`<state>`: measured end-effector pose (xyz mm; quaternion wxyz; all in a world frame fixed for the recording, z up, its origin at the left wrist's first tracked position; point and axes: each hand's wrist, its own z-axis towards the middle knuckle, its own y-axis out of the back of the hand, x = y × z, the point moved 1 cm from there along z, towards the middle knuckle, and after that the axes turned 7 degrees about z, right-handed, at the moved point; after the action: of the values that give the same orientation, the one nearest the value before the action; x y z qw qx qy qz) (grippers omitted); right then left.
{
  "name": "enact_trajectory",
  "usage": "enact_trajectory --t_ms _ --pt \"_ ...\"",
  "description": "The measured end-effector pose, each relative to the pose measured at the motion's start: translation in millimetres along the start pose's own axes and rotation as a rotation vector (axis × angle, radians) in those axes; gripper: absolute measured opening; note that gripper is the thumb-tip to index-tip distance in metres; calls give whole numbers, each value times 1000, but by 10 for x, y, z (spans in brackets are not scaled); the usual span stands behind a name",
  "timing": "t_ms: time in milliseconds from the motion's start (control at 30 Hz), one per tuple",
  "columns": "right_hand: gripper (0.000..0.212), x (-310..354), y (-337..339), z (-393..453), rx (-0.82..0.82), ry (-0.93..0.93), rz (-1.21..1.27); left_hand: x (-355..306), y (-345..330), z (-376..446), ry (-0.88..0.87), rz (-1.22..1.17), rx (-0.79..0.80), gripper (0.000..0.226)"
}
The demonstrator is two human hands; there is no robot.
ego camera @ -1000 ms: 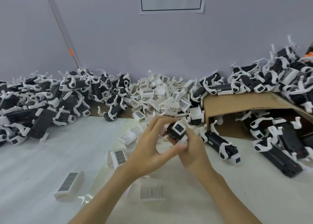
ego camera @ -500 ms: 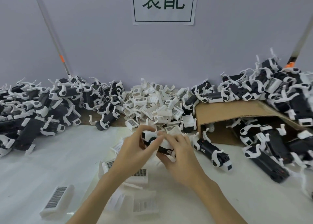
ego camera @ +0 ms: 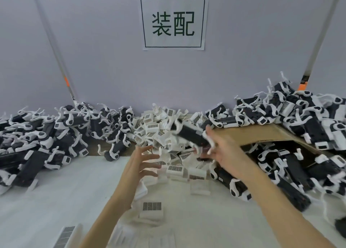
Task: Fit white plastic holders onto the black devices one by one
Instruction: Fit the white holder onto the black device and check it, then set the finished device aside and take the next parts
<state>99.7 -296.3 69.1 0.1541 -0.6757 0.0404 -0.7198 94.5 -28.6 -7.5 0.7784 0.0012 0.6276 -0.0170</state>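
Fingers [ego camera: 148, 155] of the left hand [ego camera: 139, 165] are spreading apart and reaching toward the middle of the frame, holding nothing, with the forearm rising from the lower left. Just right of centre, the right hand [ego camera: 222, 150] is lying palm-up and blurred, its fingers loosely apart rather than clamped. A black device [ego camera: 191, 135] with a white holder [ego camera: 210, 144] on its right end is showing as a motion-smeared shape just above and left of that hand; its right end is at the fingertips, but the blur is hiding whether skin is touching it. The device is tilting, its left end higher and pointing toward the upper left.

Beneath both hands, loose white holders [ego camera: 176, 170] with barcode labels are lying on the white table [ego camera: 56, 197], and a mound of more loose holders [ego camera: 161, 124] is sitting behind them at centre. Along the left edge, a heap of fitted devices [ego camera: 43, 135] is stretching back to the wall. On the right, a brown cardboard box [ego camera: 262, 135] is lying on its side, with another heap of black-and-white devices [ego camera: 299, 163] filling and covering it. One fitted device [ego camera: 232, 184] is lying on the table just below the right wrist. A paper sign [ego camera: 173, 22] with two green characters is hanging on the grey wall in the upper middle.
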Motion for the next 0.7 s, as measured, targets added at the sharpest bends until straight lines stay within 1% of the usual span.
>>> enact_trajectory --t_ms 33,67,100,133,167,200,233,267,300,333,367,400,433,500,567,667,700 --pt "54 270 144 85 -88 42 239 3 26 13 -22 24 -46 60" --pt "61 530 296 165 -162 86 467 21 56 22 -45 74 -96 55" --pt "74 758 451 234 -197 106 623 47 83 26 -61 142 -143 50" --pt "84 944 580 286 -200 92 672 82 114 33 -76 232 -186 42" --pt "89 1059 656 295 -198 74 616 126 147 59 -98 352 -234 32" --pt "84 1080 687 278 -206 77 516 184 188 87 -113 506 -277 23" --pt "69 1032 675 248 -235 109 399 248 228 121 -112 680 -306 22" --pt "53 922 628 208 -282 158 258 310 267 153 -91 855 -331 28" --pt "44 754 578 158 -332 205 85 361 305 178 -56 1006 -355 36" --pt "43 545 530 88 -373 237 -89 401 341 198 -19 1122 -369 44" --pt "44 318 483 10 -394 247 -222 422 380 228 14 1189 -368 51" --pt "44 85 442 -57 -378 234 -299 433 421 268 52 1202 -353 56" --pt "42 -132 400 -118 -339 210 -320 438 467 314 93 1177 -335 60" --pt "45 -490 318 -176 -270 181 -247 446 541 392 158 1086 -306 65" --pt "51 -703 256 -170 -232 227 -216 480 598 433 172 991 -297 67" --pt "49 -831 137 -137 -191 339 -283 501 668 443 175 858 -276 78" --pt "50 -860 97 -142 -176 367 -317 505 689 448 152 812 -289 78"
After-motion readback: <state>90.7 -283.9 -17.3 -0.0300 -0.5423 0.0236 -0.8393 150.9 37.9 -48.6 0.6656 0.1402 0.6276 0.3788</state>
